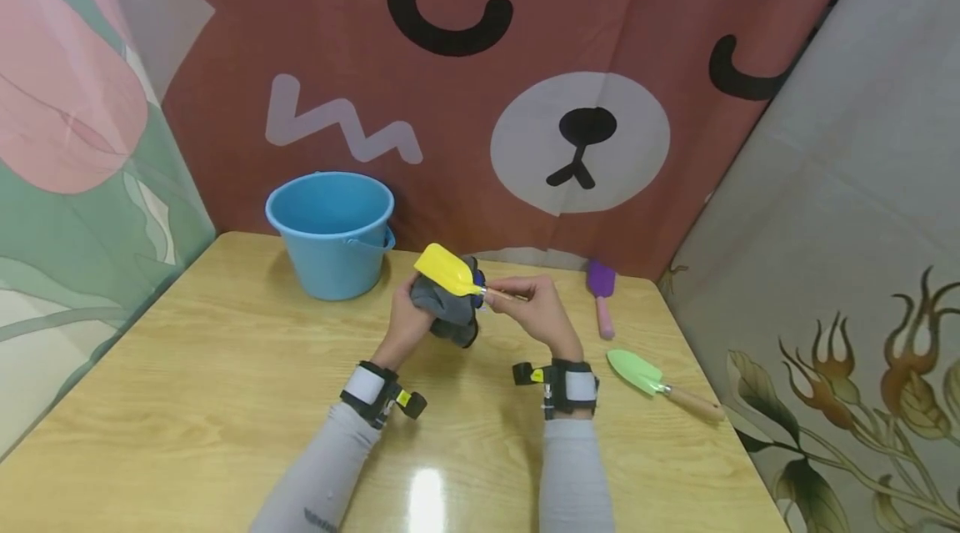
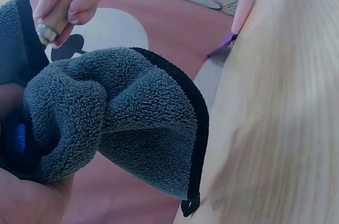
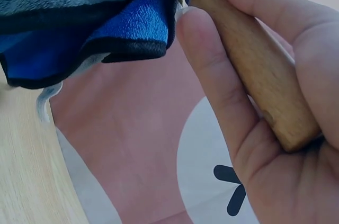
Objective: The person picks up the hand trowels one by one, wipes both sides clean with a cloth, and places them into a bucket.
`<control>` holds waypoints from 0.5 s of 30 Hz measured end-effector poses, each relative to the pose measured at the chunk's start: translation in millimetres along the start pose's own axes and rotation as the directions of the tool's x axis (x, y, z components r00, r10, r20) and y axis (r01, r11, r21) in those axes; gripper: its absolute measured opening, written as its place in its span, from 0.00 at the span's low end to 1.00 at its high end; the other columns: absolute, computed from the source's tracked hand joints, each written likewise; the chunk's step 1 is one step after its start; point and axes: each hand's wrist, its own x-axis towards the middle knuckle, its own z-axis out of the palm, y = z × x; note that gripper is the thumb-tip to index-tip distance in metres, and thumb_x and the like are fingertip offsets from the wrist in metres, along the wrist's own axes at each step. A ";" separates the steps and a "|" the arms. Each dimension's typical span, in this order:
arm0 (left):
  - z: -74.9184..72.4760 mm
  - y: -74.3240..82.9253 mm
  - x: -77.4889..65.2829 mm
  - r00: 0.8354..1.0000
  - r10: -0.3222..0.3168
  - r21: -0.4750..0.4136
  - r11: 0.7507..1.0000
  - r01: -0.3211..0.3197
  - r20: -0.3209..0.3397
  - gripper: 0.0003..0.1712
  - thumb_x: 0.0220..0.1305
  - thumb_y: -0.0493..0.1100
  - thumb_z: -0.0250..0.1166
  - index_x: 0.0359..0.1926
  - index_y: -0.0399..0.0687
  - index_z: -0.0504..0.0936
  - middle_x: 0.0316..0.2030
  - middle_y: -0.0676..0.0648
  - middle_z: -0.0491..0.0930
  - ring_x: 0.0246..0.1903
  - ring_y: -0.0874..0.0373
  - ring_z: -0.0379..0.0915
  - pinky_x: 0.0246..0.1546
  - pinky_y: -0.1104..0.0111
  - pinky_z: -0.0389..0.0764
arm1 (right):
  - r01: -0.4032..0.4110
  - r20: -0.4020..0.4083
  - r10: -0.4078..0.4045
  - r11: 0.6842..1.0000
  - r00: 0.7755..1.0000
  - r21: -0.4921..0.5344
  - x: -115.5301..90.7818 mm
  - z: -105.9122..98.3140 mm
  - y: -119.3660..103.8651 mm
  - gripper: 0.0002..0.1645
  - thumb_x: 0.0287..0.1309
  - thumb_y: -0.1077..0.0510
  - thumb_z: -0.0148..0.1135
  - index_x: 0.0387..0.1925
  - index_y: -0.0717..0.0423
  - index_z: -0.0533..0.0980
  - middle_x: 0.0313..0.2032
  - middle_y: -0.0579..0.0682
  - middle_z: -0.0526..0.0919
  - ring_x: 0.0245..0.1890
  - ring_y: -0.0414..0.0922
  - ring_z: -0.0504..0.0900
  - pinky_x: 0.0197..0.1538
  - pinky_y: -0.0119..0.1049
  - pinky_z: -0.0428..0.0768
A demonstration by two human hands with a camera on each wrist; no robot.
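Frame centre: left hand (image 1: 407, 319) grips grey cloth (image 1: 437, 299), right hand (image 1: 543, 314) grips yellow scoop (image 1: 446, 269) by handle (image 3: 254, 65). Left: blue bucket (image 1: 336, 262).

Right hand (image 3: 265, 158) gripping wooden handle (image 3: 259, 70), gray and blue cloth (image 3: 132, 28) beside it, reddish backdrop (image 3: 137, 113), pale tabletop (image 3: 32, 166)
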 end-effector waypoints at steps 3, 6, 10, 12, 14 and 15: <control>-3.9 0.6 3.3 1.000 -0.002 0.003 1.000 0.002 -0.026 0.24 0.68 0.34 0.66 0.63 0.39 0.77 0.58 0.39 0.79 0.61 0.50 0.74 0.66 0.57 0.72 | 0.001 0.002 -0.001 1.000 1.000 0.002 0.5 -0.4 0.4 0.14 0.59 0.57 0.74 0.46 0.59 0.88 0.45 0.56 0.89 0.37 0.52 0.90 0.45 0.40 0.87; -8.0 1.7 5.2 0.998 -0.012 -0.001 1.000 0.012 -0.061 0.21 0.67 0.34 0.65 0.60 0.37 0.78 0.55 0.39 0.80 0.57 0.52 0.74 0.64 0.58 0.73 | -0.006 0.008 0.006 1.000 1.000 0.008 0.6 -1.0 1.1 0.14 0.59 0.57 0.74 0.45 0.58 0.88 0.44 0.55 0.90 0.37 0.54 0.90 0.45 0.41 0.87; -12.1 4.7 6.5 0.996 -0.017 -0.024 1.000 0.015 -0.087 0.23 0.66 0.32 0.65 0.62 0.37 0.77 0.57 0.39 0.79 0.58 0.53 0.73 0.65 0.57 0.72 | -0.017 0.020 0.017 1.000 1.000 0.014 0.1 -2.4 1.1 0.13 0.59 0.57 0.74 0.45 0.58 0.88 0.43 0.55 0.90 0.37 0.51 0.90 0.45 0.41 0.87; -13.6 6.0 7.5 0.995 -0.016 -0.041 0.999 0.012 -0.095 0.23 0.67 0.32 0.65 0.62 0.37 0.77 0.59 0.39 0.78 0.59 0.53 0.73 0.65 0.58 0.72 | -0.019 0.025 0.019 1.000 1.000 0.017 -0.1 -2.9 0.7 0.13 0.59 0.57 0.74 0.45 0.57 0.88 0.43 0.54 0.90 0.37 0.49 0.90 0.45 0.40 0.87; -15.8 5.5 8.6 0.995 -0.012 -0.055 0.998 0.007 -0.099 0.22 0.69 0.34 0.64 0.63 0.39 0.77 0.59 0.41 0.78 0.59 0.54 0.74 0.65 0.60 0.72 | -0.029 0.029 0.029 0.999 0.999 0.018 -0.8 -2.9 -3.2 0.13 0.60 0.58 0.73 0.46 0.59 0.88 0.43 0.56 0.90 0.37 0.49 0.90 0.46 0.40 0.87; -17.0 5.2 9.1 0.995 -0.007 -0.060 0.998 0.001 -0.104 0.21 0.69 0.35 0.64 0.62 0.39 0.77 0.59 0.42 0.78 0.59 0.55 0.74 0.65 0.60 0.72 | -0.030 0.029 0.029 0.999 0.999 0.022 -0.6 -2.7 -2.9 0.13 0.59 0.59 0.73 0.45 0.59 0.88 0.43 0.56 0.90 0.37 0.49 0.90 0.46 0.40 0.87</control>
